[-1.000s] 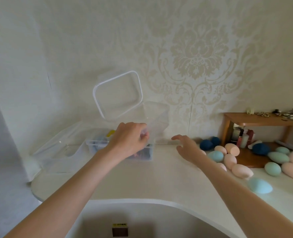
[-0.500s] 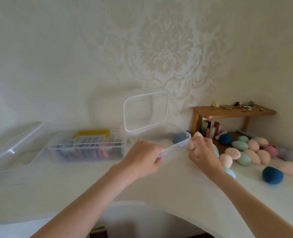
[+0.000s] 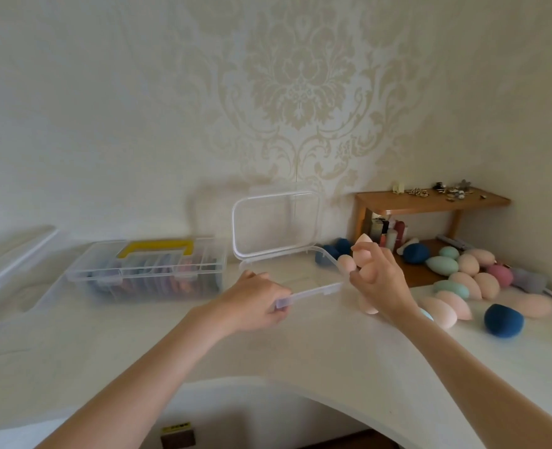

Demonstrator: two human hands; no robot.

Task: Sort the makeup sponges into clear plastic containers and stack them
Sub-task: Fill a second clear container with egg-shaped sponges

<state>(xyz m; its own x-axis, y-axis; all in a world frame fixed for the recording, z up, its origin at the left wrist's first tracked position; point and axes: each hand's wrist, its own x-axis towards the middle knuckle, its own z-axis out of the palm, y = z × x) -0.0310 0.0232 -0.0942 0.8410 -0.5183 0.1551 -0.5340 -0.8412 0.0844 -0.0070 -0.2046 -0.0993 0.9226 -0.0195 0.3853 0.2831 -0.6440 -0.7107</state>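
Observation:
A small clear plastic container [image 3: 313,288] stands on the white counter with its hinged lid [image 3: 276,222] tipped up behind it. My left hand [image 3: 255,303] grips its front rim at the left corner. My right hand [image 3: 376,283] is raised at the container's right rim and holds peach makeup sponges [image 3: 362,256], one pointing up. A loose heap of peach, mint, pink and navy sponges [image 3: 462,280] lies to the right, with a navy one [image 3: 503,320] nearest me.
A clear organiser with a yellow handle [image 3: 151,270] sits left of the container. A large clear bin [image 3: 5,277] is at the far left. A small wooden shelf [image 3: 430,205] with bottles and trinkets fills the back right corner. The counter's front edge curves inward.
The container came down from mid-air onto the counter with my left hand. My right hand reached the sponges, picked up peach ones and lifted them to the container's right rim.

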